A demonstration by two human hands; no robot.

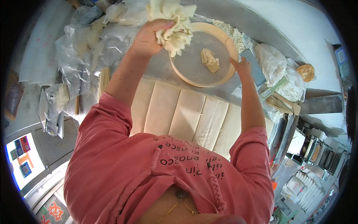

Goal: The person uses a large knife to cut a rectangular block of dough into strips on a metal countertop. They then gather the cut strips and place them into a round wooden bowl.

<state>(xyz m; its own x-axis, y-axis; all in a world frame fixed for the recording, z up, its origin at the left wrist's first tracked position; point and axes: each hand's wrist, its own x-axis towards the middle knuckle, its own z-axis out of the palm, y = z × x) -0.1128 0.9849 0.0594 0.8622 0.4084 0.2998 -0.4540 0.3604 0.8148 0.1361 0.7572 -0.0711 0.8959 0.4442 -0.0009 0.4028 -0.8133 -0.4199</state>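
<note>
My left hand [149, 37] is raised at the far side, closed round a bunch of crumpled, pale yellow dough sheets [175, 31]. The bunch hangs over the left part of a round sieve [182, 76] with a wooden rim. Inside the sieve, a few folded dough pieces [210, 61] lie on the grey mesh. My right hand [241, 68] is at the sieve's right rim and grips it; some of its fingers are hidden. Between my arms, several long folded dough strips [186, 112] lie side by side.
Clear plastic bags [74, 56] crowd the left side. Behind the sieve are loose noodles or dough scraps [233, 33]. At the right stand more plastic bags [274, 61], a round brown flatbread [305, 72] and a straw brush [278, 103]. A machine [317, 149] is farther right.
</note>
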